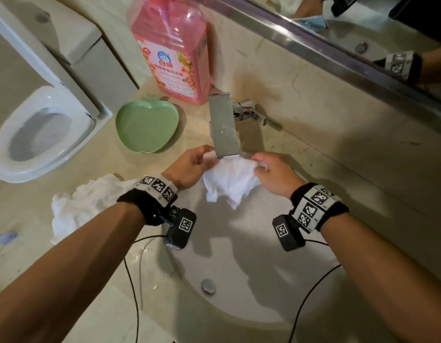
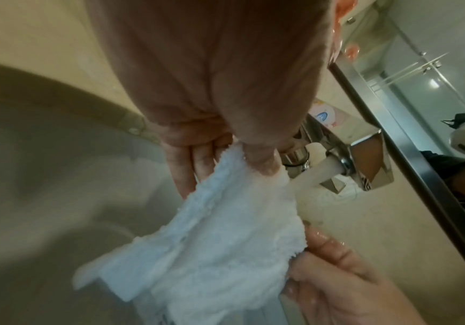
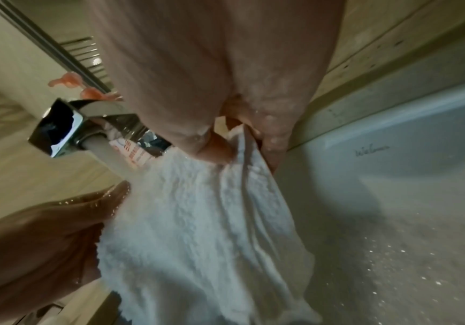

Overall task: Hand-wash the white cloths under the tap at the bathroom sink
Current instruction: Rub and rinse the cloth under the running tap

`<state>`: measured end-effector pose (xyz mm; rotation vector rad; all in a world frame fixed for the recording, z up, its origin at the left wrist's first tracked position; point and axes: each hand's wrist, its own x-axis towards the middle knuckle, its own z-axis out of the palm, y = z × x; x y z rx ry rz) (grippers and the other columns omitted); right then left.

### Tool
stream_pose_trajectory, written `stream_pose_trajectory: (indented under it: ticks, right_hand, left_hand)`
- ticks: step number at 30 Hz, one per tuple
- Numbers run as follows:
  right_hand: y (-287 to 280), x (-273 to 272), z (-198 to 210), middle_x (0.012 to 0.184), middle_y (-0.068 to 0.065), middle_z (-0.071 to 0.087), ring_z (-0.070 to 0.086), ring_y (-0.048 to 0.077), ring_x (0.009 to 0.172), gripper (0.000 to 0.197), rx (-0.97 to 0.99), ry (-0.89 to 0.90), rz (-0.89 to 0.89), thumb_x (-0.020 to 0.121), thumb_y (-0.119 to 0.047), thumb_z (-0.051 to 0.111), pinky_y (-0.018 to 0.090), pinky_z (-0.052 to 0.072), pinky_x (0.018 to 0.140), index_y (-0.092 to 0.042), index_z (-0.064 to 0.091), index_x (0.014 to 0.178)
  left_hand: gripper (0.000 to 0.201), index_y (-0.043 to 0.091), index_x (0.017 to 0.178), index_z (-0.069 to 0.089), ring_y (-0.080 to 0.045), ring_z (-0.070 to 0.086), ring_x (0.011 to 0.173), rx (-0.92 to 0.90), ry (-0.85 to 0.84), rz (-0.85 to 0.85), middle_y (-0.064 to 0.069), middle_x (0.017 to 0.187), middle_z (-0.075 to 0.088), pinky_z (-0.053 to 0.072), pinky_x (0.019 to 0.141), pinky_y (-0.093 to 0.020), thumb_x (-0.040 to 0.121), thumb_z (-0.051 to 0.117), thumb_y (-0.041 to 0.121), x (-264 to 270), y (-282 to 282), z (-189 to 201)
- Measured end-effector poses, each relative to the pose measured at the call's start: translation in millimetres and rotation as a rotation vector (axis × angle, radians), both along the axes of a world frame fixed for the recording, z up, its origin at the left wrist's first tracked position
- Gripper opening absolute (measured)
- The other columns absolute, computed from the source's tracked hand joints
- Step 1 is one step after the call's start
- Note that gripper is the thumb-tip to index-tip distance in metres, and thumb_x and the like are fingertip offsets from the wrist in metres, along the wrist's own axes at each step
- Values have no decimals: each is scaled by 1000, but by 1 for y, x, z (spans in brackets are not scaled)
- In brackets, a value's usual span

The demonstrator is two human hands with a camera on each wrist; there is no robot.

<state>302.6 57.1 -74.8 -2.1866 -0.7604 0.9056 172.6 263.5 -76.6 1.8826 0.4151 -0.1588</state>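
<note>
A white terry cloth [image 1: 230,180] hangs spread between both hands just under the spout of the chrome tap [image 1: 224,126], above the white sink [image 1: 251,280]. My left hand [image 1: 193,164] pinches its left top corner; the left wrist view shows the cloth [image 2: 225,230] caught between thumb and fingers. My right hand [image 1: 271,173] pinches the right top corner, cloth [image 3: 197,220] draping below it. Water runs from the tap [image 2: 359,171] onto the cloth's upper edge. A second white cloth [image 1: 88,201] lies crumpled on the counter to the left.
A pink detergent bottle [image 1: 172,48] stands behind the tap, with a green apple-shaped dish [image 1: 146,126] in front of it on the beige counter [image 1: 28,256]. An open toilet [image 1: 38,134] is at the far left. A mirror [image 1: 363,33] runs along the back wall.
</note>
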Motion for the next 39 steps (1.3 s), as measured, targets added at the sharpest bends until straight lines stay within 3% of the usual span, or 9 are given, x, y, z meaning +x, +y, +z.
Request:
stream_pose_trajectory:
  ticks: [6, 10, 13, 17, 22, 25, 29, 35, 39]
  right_hand:
    - [32, -21, 6, 85, 0, 62, 55, 15, 75, 16, 48, 123, -1, 88, -23, 52, 26, 42, 67, -16, 63, 97]
    - [47, -36, 1, 81, -13, 59, 55, 2, 71, 19, 31, -31, 97, 84, -22, 74, 6, 39, 63, -31, 58, 91]
    - [55, -32, -1, 86, -1, 59, 56, 14, 77, 10, -75, -63, 77, 91, -24, 69, 24, 43, 71, -17, 63, 96]
    - [60, -32, 3, 75, 0, 61, 58, 19, 73, 22, -100, -55, 16, 97, -24, 63, 13, 38, 56, -12, 59, 78]
    - [69, -45, 10, 103, 22, 70, 68, 34, 94, 36, -34, 94, 3, 90, -16, 63, 48, 56, 86, 4, 62, 120]
    - [69, -51, 7, 103, 4, 72, 67, 19, 96, 48, -19, 45, 138, 78, -28, 78, 31, 53, 80, -17, 65, 124]
    - [62, -40, -5, 105, 4, 65, 64, 22, 98, 30, -144, -19, 16, 84, -13, 64, 27, 48, 75, -12, 64, 114]
    - [39, -24, 1, 100, -6, 74, 69, 15, 99, 31, 102, 128, -62, 84, -10, 62, 42, 58, 87, -30, 70, 106]
    - [31, -14, 4, 102, 17, 71, 66, 36, 98, 20, 214, 139, -101, 85, -1, 66, 53, 56, 86, -13, 68, 101]
  left_hand:
    - [17, 22, 105, 50, -9, 54, 82, 147, 25, 46, 8, 90, 56, 42, 72, -27, 105, 39, 35, -17, 7, 6]
    - [26, 18, 108, 47, -5, 55, 78, 160, 66, 123, 5, 91, 58, 43, 67, -26, 102, 41, 42, -27, 15, 6]
    - [23, 17, 102, 45, -5, 51, 68, 186, 57, 153, 10, 81, 55, 40, 63, -28, 99, 51, 39, -36, 25, 4]
    - [23, 15, 103, 42, -5, 46, 68, 217, 82, 244, 9, 82, 50, 36, 68, -29, 98, 56, 33, -41, 30, 0]
    - [18, 15, 101, 46, -13, 54, 77, 149, 101, 232, -4, 96, 58, 43, 67, -30, 99, 52, 32, -28, 11, 3]
    - [26, 12, 97, 56, -18, 61, 82, 117, 97, 183, -10, 101, 65, 47, 68, -28, 93, 57, 38, -17, -9, 6]
    - [27, 19, 99, 55, -28, 63, 103, -193, 174, 144, -3, 106, 62, 55, 84, -41, 74, 50, 29, -12, -18, 5]
    - [88, 19, 139, 36, -22, 50, 125, 208, 165, -190, 1, 135, 52, 44, 101, -34, 64, 78, 36, -1, -8, -12]
    - [46, 29, 104, 67, -15, 62, 109, 196, 291, -170, 23, 93, 65, 39, 74, -5, 64, 89, 35, 18, -21, -21]
